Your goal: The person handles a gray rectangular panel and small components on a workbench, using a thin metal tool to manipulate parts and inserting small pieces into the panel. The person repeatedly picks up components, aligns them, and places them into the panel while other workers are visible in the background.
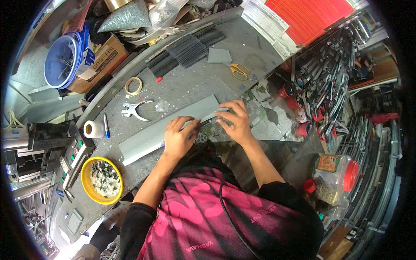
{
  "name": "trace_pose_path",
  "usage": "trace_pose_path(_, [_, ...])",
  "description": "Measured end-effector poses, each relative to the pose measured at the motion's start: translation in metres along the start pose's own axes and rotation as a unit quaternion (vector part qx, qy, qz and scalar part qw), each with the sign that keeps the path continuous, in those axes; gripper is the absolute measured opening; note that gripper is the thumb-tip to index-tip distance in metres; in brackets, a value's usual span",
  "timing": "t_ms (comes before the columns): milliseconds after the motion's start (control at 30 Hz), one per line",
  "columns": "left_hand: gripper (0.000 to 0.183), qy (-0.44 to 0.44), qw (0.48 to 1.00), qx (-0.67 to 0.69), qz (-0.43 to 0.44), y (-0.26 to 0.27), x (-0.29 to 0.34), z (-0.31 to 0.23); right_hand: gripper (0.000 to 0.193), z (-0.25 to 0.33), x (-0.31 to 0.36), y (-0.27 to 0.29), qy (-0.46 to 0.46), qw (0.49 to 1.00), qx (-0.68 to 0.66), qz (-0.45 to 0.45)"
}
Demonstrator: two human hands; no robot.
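A long grey flat profile lies slantwise on the bench in front of me. Over its near edge, my left hand is closed, thumb and fingers pinching one end of a short dark narrow strip. At the strip's other end, my right hand pinches with bent fingers by the profile's right end. The strip's exact kind is too small to make out, and my fingers cover both its ends.
Silver pliers, a tape roll and yellow-handled scissors lie on the bench. Black bristle strips lie farther back. A yellow bowl of small parts stands left, near a blue marker. Metal rods crowd the right.
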State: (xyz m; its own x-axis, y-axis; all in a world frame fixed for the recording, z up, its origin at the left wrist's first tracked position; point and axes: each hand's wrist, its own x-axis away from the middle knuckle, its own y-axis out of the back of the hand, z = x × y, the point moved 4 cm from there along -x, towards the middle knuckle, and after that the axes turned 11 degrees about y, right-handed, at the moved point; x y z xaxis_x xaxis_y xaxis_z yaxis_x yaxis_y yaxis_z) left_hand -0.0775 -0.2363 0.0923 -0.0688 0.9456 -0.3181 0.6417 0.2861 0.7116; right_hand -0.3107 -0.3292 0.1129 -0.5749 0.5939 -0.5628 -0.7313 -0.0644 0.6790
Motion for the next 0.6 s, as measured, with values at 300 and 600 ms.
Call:
trace_pose_path(300, [0.054,-0.085,0.995,0.035,-0.047,0.001,0.008,-0.019,0.04,0.022,0.005,0.009,-0.003,0.999,-0.009,-0.042])
trace_pose_path(600, [0.047,-0.144,0.984,0.033,-0.103,0.013,0.016,-0.027,0.041,0.032,0.005,0.01,-0.001,0.996,-0.014,-0.083])
